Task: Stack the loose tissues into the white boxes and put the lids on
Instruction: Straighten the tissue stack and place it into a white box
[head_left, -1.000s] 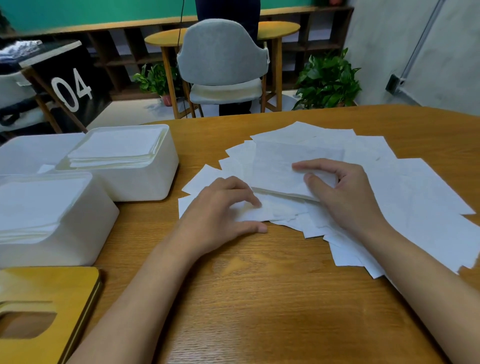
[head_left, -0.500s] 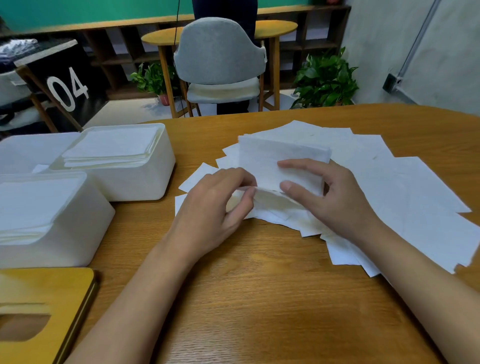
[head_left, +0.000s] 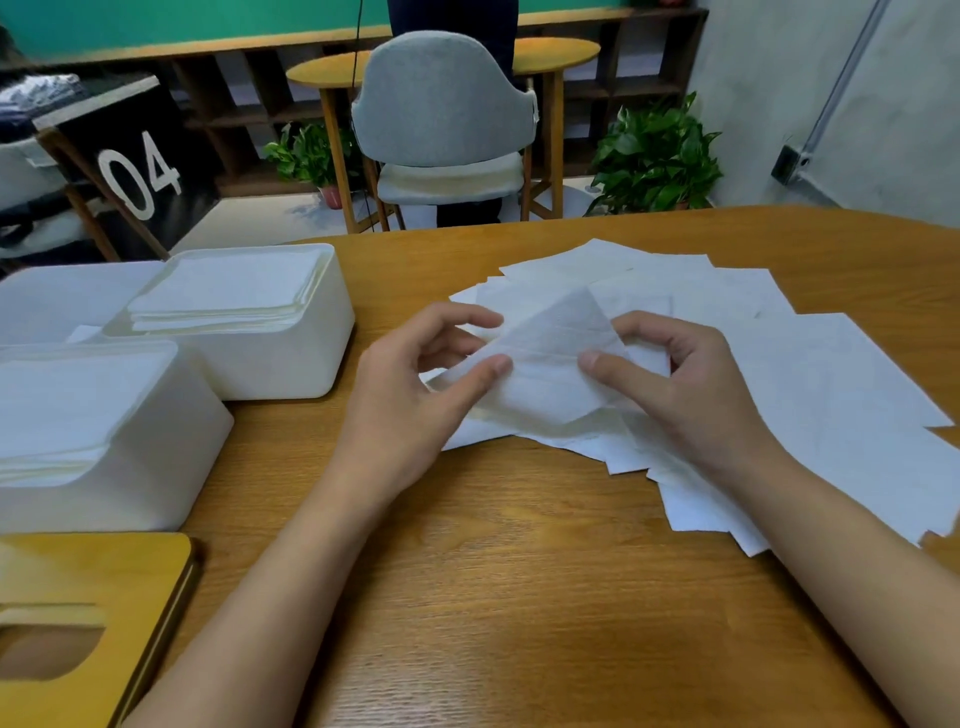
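A small bundle of white tissues (head_left: 545, 364) is lifted off the table between both hands. My left hand (head_left: 415, 384) pinches its left end with thumb and fingers. My right hand (head_left: 670, 379) pinches its right end. Beneath and to the right lies a spread of loose tissues (head_left: 805, 374) on the wooden table (head_left: 493, 597). Two open white boxes stand at the left: the far box (head_left: 291, 364) and the near box (head_left: 156, 467), each holding a stack of tissues. A yellow wooden lid (head_left: 93, 587) with a slot lies at the front left.
A third white box (head_left: 47, 301) shows behind the other two at the far left. Beyond the table's far edge stand a grey chair (head_left: 441, 104), a round yellow table and potted plants (head_left: 654, 156).
Both hands went from pressing flat on the pile to pinching a bundle of tissues and lifting it off the table, tilted up at the middle.
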